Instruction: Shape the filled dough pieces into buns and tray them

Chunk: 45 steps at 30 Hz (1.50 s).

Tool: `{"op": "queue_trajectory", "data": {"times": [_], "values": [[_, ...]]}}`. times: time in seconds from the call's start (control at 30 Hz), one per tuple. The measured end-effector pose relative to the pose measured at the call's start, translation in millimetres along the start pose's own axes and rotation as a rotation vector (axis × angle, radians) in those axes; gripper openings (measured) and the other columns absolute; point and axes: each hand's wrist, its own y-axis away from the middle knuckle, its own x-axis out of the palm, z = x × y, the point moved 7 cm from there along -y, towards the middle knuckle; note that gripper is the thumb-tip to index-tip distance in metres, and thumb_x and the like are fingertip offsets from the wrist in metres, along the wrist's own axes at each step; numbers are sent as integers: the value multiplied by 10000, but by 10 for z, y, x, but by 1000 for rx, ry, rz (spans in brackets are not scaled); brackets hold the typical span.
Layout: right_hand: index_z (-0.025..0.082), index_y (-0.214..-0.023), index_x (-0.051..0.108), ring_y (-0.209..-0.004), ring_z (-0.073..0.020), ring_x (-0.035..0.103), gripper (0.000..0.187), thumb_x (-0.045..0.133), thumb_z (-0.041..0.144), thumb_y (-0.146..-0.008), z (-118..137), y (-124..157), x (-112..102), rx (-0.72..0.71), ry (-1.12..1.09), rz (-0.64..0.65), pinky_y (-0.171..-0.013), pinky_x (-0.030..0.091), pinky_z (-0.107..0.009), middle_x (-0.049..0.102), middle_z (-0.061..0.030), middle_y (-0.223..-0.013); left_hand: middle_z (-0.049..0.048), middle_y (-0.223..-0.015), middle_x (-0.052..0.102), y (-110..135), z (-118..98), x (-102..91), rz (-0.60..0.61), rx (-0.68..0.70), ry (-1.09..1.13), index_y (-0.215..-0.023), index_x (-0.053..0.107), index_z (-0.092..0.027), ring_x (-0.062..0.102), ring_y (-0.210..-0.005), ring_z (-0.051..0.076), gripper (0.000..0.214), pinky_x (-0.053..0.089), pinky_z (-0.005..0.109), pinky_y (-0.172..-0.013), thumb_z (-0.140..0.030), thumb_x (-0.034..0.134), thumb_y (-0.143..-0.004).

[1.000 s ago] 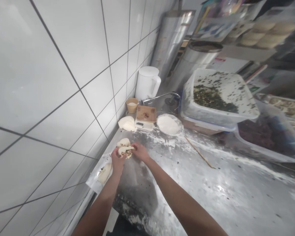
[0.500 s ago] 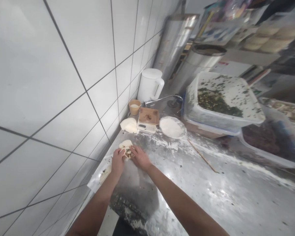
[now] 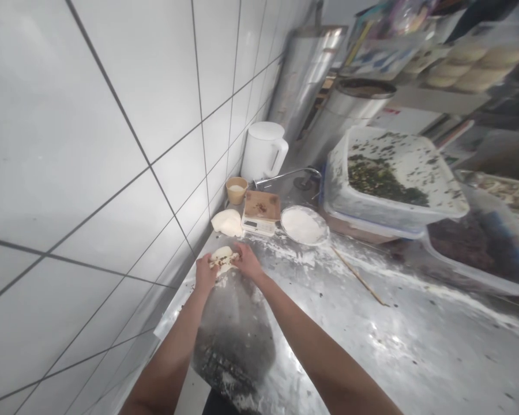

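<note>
Between my hands lies a piece of pale dough (image 3: 223, 253) with dark bits of filling along it, on the floury metal table (image 3: 328, 340). My left hand (image 3: 206, 273) grips its left end, fingers curled round it. On the right end, my right hand (image 3: 247, 263) presses with its fingers closed on the dough. Just beyond sits a smooth lump of dough (image 3: 227, 222). Beside that lump stands a small kitchen scale (image 3: 258, 226) with a brown tray (image 3: 263, 205) on it, and crumbs lie in the tray.
A plate of white flour (image 3: 304, 225) and a thin stick (image 3: 358, 276) lie to the right. Behind stand a tan cup (image 3: 236, 190), a white jug (image 3: 264, 151) and a plastic tub (image 3: 398, 210) of chopped green filling. A tiled wall (image 3: 90, 190) bounds the left.
My hands have rolled the dough over some of its filling, which now shows as a narrower strip. The right hand has moved slightly up and away from me.
</note>
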Motion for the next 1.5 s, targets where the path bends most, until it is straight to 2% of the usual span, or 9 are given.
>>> {"op": "queue_trajectory", "data": {"times": [0.23,0.37,0.53,0.7,0.87,1.0,1.2,1.37,1.5], "values": [[127,-1266,439,-1085,-252,446,663,537,68,-613,188,127,148,-229,103,222,-953,354,-382,497,-142,-1168,74,-973,565,29,-146,80,191,136,-203,-1142,556,-161,575,-885,222,654,443,373,-878,-30,639,-507],[105,-1140,505,-991,-233,497,533,516,54,-609,279,287,-60,-230,56,117,-884,403,-357,541,-129,-1052,46,-982,579,167,-389,55,177,204,-159,-1094,566,-193,557,-932,194,552,430,336,-883,-22,592,-569],[185,-1091,527,-942,-196,514,434,494,84,-670,339,968,-463,-238,-63,-30,-820,441,-320,509,-88,-1028,62,-1094,538,675,-672,32,239,282,-57,-998,600,-205,526,-1036,208,344,418,333,-917,-140,621,-661],[205,-1051,517,-1089,-226,478,400,536,109,-664,118,1758,-452,-65,-234,-38,-803,472,-321,467,-104,-1156,62,-1063,597,1263,-412,241,477,110,52,-1108,504,-197,570,-960,196,418,451,336,-869,-185,597,-700],[198,-1086,485,-943,-198,556,434,610,232,-671,-226,2233,-139,138,-393,79,-696,503,-301,523,-96,-1093,91,-1151,520,1574,-137,265,426,162,-60,-1169,475,-177,492,-1099,211,482,386,378,-969,-100,493,-694],[194,-1096,487,-771,-152,572,351,527,326,-774,-454,2181,-124,291,-378,-37,-683,487,-302,573,-56,-950,99,-1159,492,1724,-94,259,338,146,-127,-1186,460,-169,469,-1119,211,513,354,373,-1002,-94,484,-680],[160,-810,551,-755,-150,517,149,543,119,-666,-55,1867,-162,-27,-112,96,-698,428,-274,538,-29,-816,162,-1338,328,2012,-276,440,258,184,-295,-1333,281,-147,293,-1259,306,904,290,432,-1038,-345,729,-574],[176,-747,503,-841,-156,484,177,401,36,-713,179,2289,-318,-361,-97,35,-747,421,-276,497,-53,-878,134,-1216,458,2159,-321,443,129,239,-302,-1278,352,-147,411,-1156,263,728,359,403,-969,-377,671,-666],[186,-806,507,-961,-186,486,160,413,78,-736,-14,2613,-318,-355,-206,-43,-823,435,-337,502,-86,-1003,124,-1177,477,2232,-330,442,93,296,-346,-1200,416,-153,431,-1119,267,661,353,420,-960,-337,705,-635]]}}
